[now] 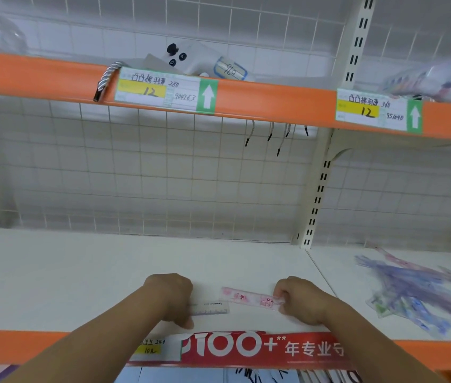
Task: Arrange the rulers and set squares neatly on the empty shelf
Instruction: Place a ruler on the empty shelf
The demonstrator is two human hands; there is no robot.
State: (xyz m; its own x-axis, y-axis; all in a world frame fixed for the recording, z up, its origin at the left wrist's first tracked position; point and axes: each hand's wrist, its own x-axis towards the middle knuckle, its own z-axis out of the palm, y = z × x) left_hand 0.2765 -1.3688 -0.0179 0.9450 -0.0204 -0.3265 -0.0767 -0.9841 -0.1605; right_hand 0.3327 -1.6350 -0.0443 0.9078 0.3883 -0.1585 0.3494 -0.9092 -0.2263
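A white shelf (80,272) with an orange front edge fills the middle of the head view. My left hand (173,298) grips one end of a clear ruler (212,308) lying flat near the shelf's front edge. My right hand (300,301) pinches the right end of a pink patterned ruler (246,297), which sits just behind and to the right of the clear one. A blurred pile of purple and blue rulers and set squares (417,291) lies on the neighbouring shelf section to the right.
A wire grid back panel (149,175) stands behind the shelf. A slotted upright (317,194) divides the two sections. Above, an orange-edged shelf (274,103) carries price labels and a white handheld device (191,60). A red banner (260,349) covers the front edge.
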